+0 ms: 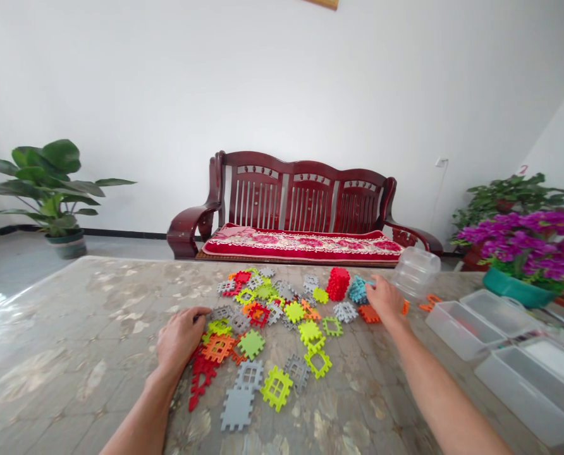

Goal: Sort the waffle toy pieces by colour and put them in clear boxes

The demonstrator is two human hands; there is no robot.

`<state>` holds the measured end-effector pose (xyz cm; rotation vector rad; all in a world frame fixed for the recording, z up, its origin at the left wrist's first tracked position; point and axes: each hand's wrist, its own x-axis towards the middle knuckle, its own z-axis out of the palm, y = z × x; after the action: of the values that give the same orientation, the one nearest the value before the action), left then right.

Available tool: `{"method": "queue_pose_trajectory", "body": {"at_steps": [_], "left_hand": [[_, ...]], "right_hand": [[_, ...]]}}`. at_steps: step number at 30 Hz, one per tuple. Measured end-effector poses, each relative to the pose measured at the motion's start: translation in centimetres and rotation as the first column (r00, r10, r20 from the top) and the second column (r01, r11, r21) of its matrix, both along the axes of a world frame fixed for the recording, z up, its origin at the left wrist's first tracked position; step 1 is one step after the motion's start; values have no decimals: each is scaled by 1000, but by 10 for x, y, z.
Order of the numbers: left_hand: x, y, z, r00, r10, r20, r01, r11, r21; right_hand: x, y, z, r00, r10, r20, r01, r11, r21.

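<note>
One blue notched-plastic pile [358, 290] is seemingly steadied by the right hand [386, 302]; the left hand [180, 337] is placed beside tiles; neither's finger closure can be told.

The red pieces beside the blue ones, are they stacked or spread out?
Stacked: the red pieces form one upright pile, notched edges layered above one another, beside the blue pieces.

open tabletop [78, 357] left of the loose pieces [251, 344], plastic boxes [462, 335] and flower bowl [519, 289] blocking the right side
</note>
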<state>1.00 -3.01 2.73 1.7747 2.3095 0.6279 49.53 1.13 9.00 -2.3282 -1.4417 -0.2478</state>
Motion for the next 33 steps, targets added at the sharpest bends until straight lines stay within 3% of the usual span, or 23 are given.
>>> {"method": "queue_pose_trajectory", "body": {"at_steps": [5,10,14,19,33], "left_hand": [[1,-1,0,1000,6,-6,-6,1000,27],[2,-1,0,1000,3,-1,-3,999,36],[1,-1,0,1000,1,-3,0,999,37],[2,-2,-1,1000,-10,1,10,999,50],[5,-4,2,999,4,-39,-1,999,54]], "right_hand": [[-15,-19,-7,983,132,-128,-102,971,218],[-63,-48,-40,862,454,-226,-355,859,368],[-101,-74,-65,791,583,-185,-502,792,347],[-119,-91,-73,782,617,-88,-577,770,274],[-131,-89,-70,831,554,-39,-549,830,100]]}}
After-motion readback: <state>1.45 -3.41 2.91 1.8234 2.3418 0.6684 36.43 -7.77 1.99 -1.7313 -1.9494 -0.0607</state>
